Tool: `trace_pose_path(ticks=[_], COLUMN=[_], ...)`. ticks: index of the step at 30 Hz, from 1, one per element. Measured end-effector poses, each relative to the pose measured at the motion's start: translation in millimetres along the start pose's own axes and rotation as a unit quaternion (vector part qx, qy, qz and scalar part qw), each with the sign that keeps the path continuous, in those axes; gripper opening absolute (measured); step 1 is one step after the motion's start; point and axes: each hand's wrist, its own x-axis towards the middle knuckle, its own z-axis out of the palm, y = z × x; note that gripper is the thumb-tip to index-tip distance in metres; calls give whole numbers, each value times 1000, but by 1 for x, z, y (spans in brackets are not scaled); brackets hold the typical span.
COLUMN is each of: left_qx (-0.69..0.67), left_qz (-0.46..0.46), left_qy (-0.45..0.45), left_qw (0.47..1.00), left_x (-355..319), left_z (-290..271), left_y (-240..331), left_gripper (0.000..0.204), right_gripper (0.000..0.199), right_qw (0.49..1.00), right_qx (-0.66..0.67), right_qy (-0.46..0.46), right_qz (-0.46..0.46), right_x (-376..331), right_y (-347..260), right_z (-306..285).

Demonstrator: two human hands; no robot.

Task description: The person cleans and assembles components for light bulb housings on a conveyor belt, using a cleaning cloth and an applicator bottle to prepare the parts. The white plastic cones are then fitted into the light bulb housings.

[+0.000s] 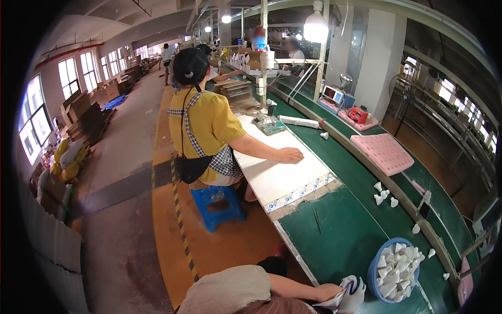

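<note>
I see L hand (pixel 352 295) gloved, beside blue basin (pixel 372 276) – its grip I can't tell. White cups (pixel 400 266) look light, stiff, prob. slippery – best hold approx. mid-body.

You stand in a factory hall: a long green workbench (pixel 345 225), a co-worker (pixel 214 123) at its left edge, a blue basin (pixel 372 273) of white cone-shaped parts (pixel 400 272) near its close end, hazard-striped floor tape (pixel 181 225).

Bright windows (pixel 67 74) line the left wall (pixel 51 89); dim racks (pixel 442 137), seemingly, stand right.
</note>
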Motion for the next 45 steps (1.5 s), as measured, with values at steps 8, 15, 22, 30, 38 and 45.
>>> trace_pose_path(ticks=[8, 15, 22, 30, 38, 45], left_qx=[-46, -229, -48, -91, -424, -64], left_qz=[13, 85, 22, 65, 88, 17], left_qy=[-51, 64, 28, 51, 6, 24], left_qw=[998, 968, 998, 993, 901, 998], left_x=[-12, 8, -7, -8, 3, -6], left_z=[-26, 28, -15, -3, 6, -15], left_y=[22, -43, 13, -13, -2, 10], left_gripper=[31, 26, 29, 30, 26, 34], right_gripper=[39, 34, 30, 35, 36, 32], right_qw=[999, 974, 998, 997, 967, 995], right_qx=[19, -71, -53, 5, -88, -55], right_qy=[-32, -6, -16, -15, 13, -7], right_qz=[7, -213, -32, -69, -240, -80], right_x=[11, -15, 4, 13, -15, 3], right_y=[-13, -14, 22, -4, -22, 21], right_z=[-2, -2, 11, 13, -7, 14])
